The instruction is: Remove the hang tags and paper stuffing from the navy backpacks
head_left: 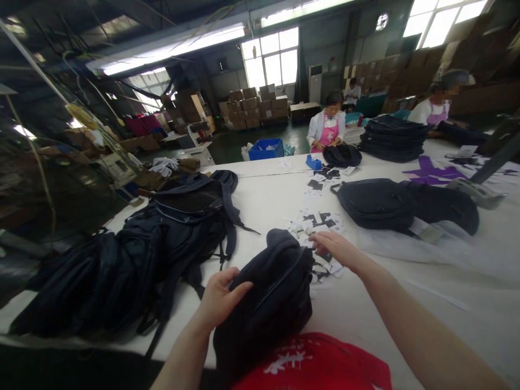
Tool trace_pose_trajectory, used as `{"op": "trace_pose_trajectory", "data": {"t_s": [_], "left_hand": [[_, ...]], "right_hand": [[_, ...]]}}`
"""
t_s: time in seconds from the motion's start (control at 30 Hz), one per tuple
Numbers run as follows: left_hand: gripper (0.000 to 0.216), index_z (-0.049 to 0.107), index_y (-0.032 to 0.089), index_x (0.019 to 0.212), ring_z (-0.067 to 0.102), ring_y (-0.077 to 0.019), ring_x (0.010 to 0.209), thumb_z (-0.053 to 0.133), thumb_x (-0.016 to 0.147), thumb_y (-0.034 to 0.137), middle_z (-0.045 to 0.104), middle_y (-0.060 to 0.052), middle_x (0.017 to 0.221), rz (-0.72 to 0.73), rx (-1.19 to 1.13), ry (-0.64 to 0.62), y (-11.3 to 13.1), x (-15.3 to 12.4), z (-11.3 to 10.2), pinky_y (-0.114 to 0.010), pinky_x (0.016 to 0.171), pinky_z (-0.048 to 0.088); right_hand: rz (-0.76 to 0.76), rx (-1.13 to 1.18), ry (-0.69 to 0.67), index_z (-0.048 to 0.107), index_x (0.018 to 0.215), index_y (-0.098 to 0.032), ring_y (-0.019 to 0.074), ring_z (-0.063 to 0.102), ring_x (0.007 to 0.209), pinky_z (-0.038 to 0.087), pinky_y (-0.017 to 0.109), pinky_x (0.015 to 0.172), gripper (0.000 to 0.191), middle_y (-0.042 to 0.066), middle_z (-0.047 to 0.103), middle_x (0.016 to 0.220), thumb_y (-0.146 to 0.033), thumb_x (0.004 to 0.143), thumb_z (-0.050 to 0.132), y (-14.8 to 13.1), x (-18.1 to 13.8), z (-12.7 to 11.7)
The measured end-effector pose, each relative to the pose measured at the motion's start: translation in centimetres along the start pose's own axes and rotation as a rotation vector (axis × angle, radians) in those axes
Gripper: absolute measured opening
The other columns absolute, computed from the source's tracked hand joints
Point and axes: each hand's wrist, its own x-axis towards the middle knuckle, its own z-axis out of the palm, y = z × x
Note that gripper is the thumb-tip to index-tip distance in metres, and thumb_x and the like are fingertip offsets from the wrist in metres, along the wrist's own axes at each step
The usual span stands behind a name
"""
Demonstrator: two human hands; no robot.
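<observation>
A dark navy backpack [272, 287] stands tilted at the table's near edge, against the red clothing in front of me. My left hand [225, 295] is closed on its left side, with the thumb over the fabric. My right hand [335, 248] is at the bag's upper right edge, fingers drawn together above a scatter of small tags. What its fingertips pinch, if anything, is too small to make out. The black and white tags [325, 222] lie loose on the white table [272, 200], just beyond and beside the bag.
A heap of navy backpacks [134, 265] covers the table's left side. Two flat backpacks [377, 203] lie at the right by clear plastic sheeting [426, 246]. Across the table are a blue tape dispenser [313, 162], a stack of bags [390, 140] and co-workers in pink aprons.
</observation>
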Motion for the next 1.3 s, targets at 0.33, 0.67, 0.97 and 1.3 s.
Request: {"op": "trace_pose_trajectory", "data": {"t_s": [0.33, 0.67, 0.97, 1.3], "left_hand": [[0.033, 0.064, 0.015, 0.066, 0.05, -0.0108, 0.058, 0.066, 0.077, 0.047, 0.056, 0.003, 0.058, 0.017, -0.082, 0.126, 1.5, 0.4, 1.3, -0.022, 0.056, 0.037], [0.041, 0.059, 0.015, 0.062, 0.041, -0.0088, 0.056, 0.063, 0.078, 0.052, 0.044, 0.006, 0.055, 0.149, -0.059, 0.032, 2.2, 2.8, 1.4, -0.022, 0.054, 0.031], [0.03, 0.065, 0.017, 0.07, 0.05, -0.0122, 0.06, 0.064, 0.076, 0.046, 0.058, 0.002, 0.061, 0.189, -0.179, -0.167, 1.9, 2.1, 1.3, -0.022, 0.057, 0.039], [0.036, 0.062, 0.019, 0.075, 0.044, -0.0115, 0.049, 0.061, 0.076, 0.055, 0.056, 0.001, 0.058, -0.174, -0.323, 0.298, -5.1, 1.8, -1.4, -0.021, 0.044, 0.033]], "right_hand": [[0.026, -0.277, 0.096, 0.069, 0.081, -0.019, 0.0186, 0.065, 0.06, 0.047, 0.028, 0.059, 0.027, 0.003, 0.068, 0.063, -0.043, 0.081, 0.056, -1.7, -1.4, 1.2], [-0.282, -0.343, 0.083, 0.065, 0.103, -0.017, 0.0245, 0.066, 0.083, 0.053, 0.038, 0.078, 0.05, 0.01, 0.069, 0.093, -0.057, 0.073, 0.067, -4.0, -1.2, -0.8], [-0.608, -0.729, -0.315, 0.065, 0.102, -0.023, 0.0247, 0.061, 0.092, 0.045, 0.038, 0.086, 0.038, 0.006, 0.068, 0.096, -0.026, 0.065, 0.07, -7.1, -3.3, 1.9], [-0.284, -0.279, 0.269, 0.066, 0.074, -0.018, 0.0174, 0.06, 0.066, 0.048, 0.028, 0.061, 0.014, -0.001, 0.066, 0.068, -0.026, 0.063, 0.071, -4.4, 0.6, -4.2]]}}
